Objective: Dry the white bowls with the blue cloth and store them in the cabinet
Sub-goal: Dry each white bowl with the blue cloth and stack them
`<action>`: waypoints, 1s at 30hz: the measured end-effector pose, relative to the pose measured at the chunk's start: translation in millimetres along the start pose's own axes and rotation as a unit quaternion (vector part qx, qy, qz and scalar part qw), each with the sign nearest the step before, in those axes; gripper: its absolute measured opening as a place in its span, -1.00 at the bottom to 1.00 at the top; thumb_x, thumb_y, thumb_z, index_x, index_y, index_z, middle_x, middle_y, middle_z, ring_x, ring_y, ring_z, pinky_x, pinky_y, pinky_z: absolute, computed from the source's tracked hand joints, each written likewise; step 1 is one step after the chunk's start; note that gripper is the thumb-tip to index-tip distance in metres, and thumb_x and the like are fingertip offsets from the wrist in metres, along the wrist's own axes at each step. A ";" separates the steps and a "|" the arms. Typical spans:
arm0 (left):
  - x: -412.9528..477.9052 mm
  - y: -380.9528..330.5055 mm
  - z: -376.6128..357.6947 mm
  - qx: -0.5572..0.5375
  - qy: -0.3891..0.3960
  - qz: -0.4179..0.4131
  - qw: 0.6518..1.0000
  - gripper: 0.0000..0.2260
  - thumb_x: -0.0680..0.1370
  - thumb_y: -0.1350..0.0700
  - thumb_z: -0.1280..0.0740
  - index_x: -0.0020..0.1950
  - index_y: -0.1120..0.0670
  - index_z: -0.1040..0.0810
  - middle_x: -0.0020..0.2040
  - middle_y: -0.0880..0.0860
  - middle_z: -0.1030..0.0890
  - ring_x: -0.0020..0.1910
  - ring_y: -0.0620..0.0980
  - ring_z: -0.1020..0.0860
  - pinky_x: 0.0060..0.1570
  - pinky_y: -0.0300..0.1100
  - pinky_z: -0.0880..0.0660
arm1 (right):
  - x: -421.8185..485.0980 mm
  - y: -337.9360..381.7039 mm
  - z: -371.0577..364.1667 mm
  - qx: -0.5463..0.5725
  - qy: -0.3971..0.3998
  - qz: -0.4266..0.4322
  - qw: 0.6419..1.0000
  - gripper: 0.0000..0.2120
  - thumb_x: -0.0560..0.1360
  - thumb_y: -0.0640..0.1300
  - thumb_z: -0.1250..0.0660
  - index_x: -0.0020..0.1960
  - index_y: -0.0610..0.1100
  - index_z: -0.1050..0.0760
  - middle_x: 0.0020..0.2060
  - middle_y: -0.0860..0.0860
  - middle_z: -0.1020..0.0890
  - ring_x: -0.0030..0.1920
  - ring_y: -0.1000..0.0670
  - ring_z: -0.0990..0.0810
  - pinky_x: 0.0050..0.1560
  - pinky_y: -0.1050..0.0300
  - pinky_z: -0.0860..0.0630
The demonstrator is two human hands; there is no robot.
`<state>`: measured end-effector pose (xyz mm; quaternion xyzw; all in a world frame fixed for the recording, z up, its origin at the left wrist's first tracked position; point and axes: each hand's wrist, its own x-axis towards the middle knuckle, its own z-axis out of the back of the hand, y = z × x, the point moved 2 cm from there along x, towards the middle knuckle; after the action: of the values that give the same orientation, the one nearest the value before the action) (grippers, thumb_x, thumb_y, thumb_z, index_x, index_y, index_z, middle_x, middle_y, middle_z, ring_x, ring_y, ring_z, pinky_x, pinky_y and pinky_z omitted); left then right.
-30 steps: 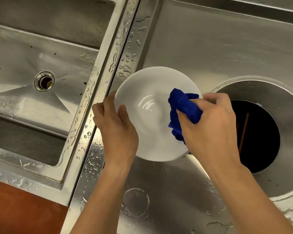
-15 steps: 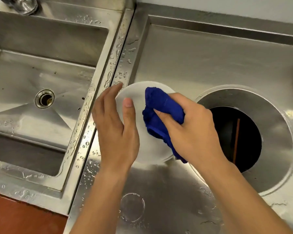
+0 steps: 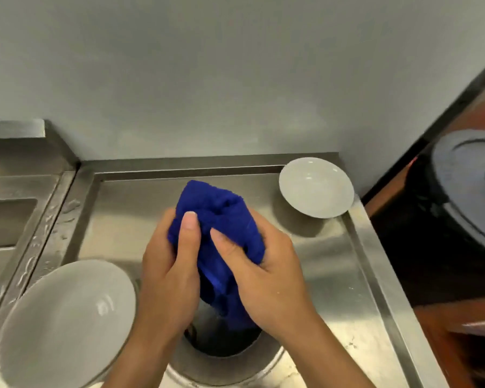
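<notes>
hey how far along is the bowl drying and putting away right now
Done: nothing stored that I can see; no cabinet is in view. In hand: the left hand and right hand both grip the blue cloth, touching no bowl. Left: the near bowl and the far bowl both sit on the steel counter, dryness unclear.

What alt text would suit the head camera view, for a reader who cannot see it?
Both hands, the left hand and the right hand, grip a bunched blue cloth above a wet steel counter with a round opening. One white bowl sits near left, another white bowl in the far right corner.
</notes>
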<state>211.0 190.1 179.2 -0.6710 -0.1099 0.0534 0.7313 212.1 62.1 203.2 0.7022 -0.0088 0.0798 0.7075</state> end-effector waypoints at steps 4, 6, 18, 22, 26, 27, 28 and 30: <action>6.7 -7.3 -83.4 -0.033 0.069 0.020 0.997 -0.59 0.64 -0.34 -0.17 -0.05 -0.06 -0.62 -0.22 -0.07 -0.66 -0.23 -0.17 -0.60 -0.22 -0.43 -0.51 | 10.3 -4.2 76.6 -0.026 -0.072 0.016 0.997 -0.74 0.59 -0.03 -0.38 0.07 0.37 -0.58 -0.06 0.25 -0.72 0.00 0.18 -0.70 -0.06 0.28 -0.63; 14.0 2.3 -121.0 -0.028 0.081 0.061 0.994 -0.46 0.57 -0.40 -0.11 0.00 0.01 -0.63 -0.13 0.03 -0.70 -0.14 -0.04 -0.66 -0.15 -0.38 -0.56 | 15.8 -14.4 113.5 -0.032 -0.110 0.012 0.993 -0.71 0.61 -0.08 -0.39 0.04 0.37 -0.58 -0.07 0.30 -0.71 0.00 0.25 -0.68 -0.10 0.43 -0.56; 72.7 148.5 -225.8 -0.027 0.016 0.313 0.949 -0.65 0.70 -0.14 -0.28 0.40 0.02 -0.51 0.20 0.03 -0.74 0.09 0.05 -0.75 -0.01 -0.01 -0.68 | 58.8 -136.2 203.5 -0.060 -0.182 -0.040 0.981 -0.80 0.61 -0.03 -0.36 -0.07 0.30 -0.57 -0.23 0.32 -0.67 -0.13 0.30 -0.64 -0.26 0.55 -0.46; 90.0 172.0 -246.1 -0.055 0.022 0.338 0.939 -0.71 0.69 -0.12 -0.33 0.32 0.01 -0.61 0.10 0.01 -0.79 0.08 0.06 -0.78 0.04 0.07 -0.71 | 72.2 -169.9 213.6 -0.067 -0.190 -0.056 0.978 -0.88 0.61 -0.06 -0.37 0.05 0.16 -0.62 -0.18 0.31 -0.68 -0.10 0.30 -0.65 -0.24 0.55 -0.47; 100.7 180.2 -265.2 -0.111 0.036 0.354 0.928 -0.80 0.66 0.00 -0.40 0.27 -0.02 -0.65 0.05 0.03 -0.81 -0.04 0.01 -0.80 -0.24 -0.16 -0.69 | 87.1 -190.8 225.7 -0.067 -0.205 -0.075 0.973 -0.95 0.62 -0.04 -0.38 0.02 0.02 -0.62 -0.30 0.25 -0.64 -0.23 0.28 -0.63 -0.30 0.49 -0.47; 102.0 183.0 -269.2 -0.119 0.032 0.359 0.925 -0.82 0.65 0.06 -0.42 0.24 0.00 -0.67 0.02 0.05 -0.81 -0.09 0.01 -0.80 -0.27 -0.17 -0.68 | 90.3 -194.4 228.5 -0.068 -0.207 -0.080 0.973 -0.95 0.62 -0.04 -0.38 -0.01 0.03 -0.60 -0.33 0.25 -0.62 -0.26 0.27 -0.61 -0.32 0.47 -0.47; 103.4 185.6 -271.9 -0.125 0.026 0.364 0.923 -0.84 0.64 0.12 -0.42 0.21 0.04 -0.68 -0.02 0.07 -0.82 -0.15 0.01 -0.80 -0.30 -0.18 -0.67 | 93.1 -196.6 230.5 -0.069 -0.209 -0.083 0.972 -0.92 0.62 -0.04 -0.38 -0.07 0.06 -0.58 -0.36 0.26 -0.60 -0.30 0.27 -0.60 -0.34 0.47 -0.46; 105.5 189.7 -276.0 -0.135 0.013 0.368 0.920 -0.82 0.61 0.24 -0.39 0.18 0.12 -0.69 -0.10 0.09 -0.81 -0.23 0.01 -0.79 -0.33 -0.18 -0.66 | 96.3 -198.2 233.1 -0.070 -0.212 -0.086 0.971 -0.84 0.62 -0.05 -0.38 -0.14 0.11 -0.53 -0.39 0.27 -0.58 -0.34 0.27 -0.58 -0.37 0.47 -0.44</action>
<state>390.7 -36.0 -20.6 -0.7573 0.1481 0.2943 0.5639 355.2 -160.4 21.7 0.6499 -0.1036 -0.1329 0.7411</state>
